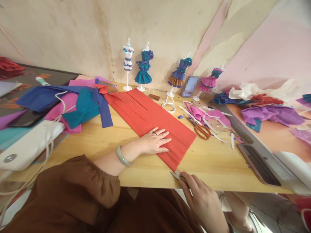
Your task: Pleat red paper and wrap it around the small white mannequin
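A long piece of red fabric (157,113) lies slantwise across the wooden table. My left hand (155,140) rests flat on its lower part, fingers spread. Below the fabric's near corner, at the table's front edge, my right hand (201,194) is closed around small metal thread snips (178,175). Their blades point left, close to that corner; the handle is mostly hidden in my fingers. Orange-handled scissors (202,131) lie to the right of the fabric, and a roll of tape (168,107) sits beyond it.
Several small dress forms, one in a teal dress (143,76), stand along the wall. Blue, teal and pink fabric pieces (84,108) pile up at left beside a white device (31,144) with cables. Pink scraps (196,111) and a phone (259,165) lie at right.
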Available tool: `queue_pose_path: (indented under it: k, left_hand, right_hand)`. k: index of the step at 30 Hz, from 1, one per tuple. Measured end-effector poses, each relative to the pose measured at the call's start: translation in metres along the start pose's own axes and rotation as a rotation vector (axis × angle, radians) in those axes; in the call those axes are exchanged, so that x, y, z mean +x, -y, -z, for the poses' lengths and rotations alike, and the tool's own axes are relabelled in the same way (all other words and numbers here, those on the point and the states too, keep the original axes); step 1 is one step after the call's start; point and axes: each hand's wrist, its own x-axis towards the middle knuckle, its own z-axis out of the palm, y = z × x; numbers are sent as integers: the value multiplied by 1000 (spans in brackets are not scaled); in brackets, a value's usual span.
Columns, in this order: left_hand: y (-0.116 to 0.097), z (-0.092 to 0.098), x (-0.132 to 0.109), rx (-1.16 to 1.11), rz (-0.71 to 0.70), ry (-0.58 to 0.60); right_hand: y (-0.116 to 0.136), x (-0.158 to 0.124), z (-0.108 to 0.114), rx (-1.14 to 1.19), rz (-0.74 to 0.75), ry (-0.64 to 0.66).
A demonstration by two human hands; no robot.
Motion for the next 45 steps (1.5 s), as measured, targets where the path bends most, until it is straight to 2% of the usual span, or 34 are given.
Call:
queue_pose_path:
  k: [9, 18, 22, 30, 36, 45]
  left_hand:
    - [2, -1, 1, -30, -14, -17]
    - [-3, 4, 1, 7, 20, 41]
    - [-1, 2, 2, 16, 11, 27]
    - [3, -1, 3, 19, 7, 33]
    - [4, -2, 3, 24, 5, 28]
    - [4, -2, 4, 26, 4, 33]
  right_hand:
    - [1, 3, 1, -16, 15, -19]
    - [-1, -1, -1, 0, -8, 12]
    - [-1, 1, -2, 0, -10, 17]
    - [1, 8, 0, 12, 22, 0]
    - [0, 5, -3, 24, 8, -78]
    - [5, 5, 0, 26, 4, -57]
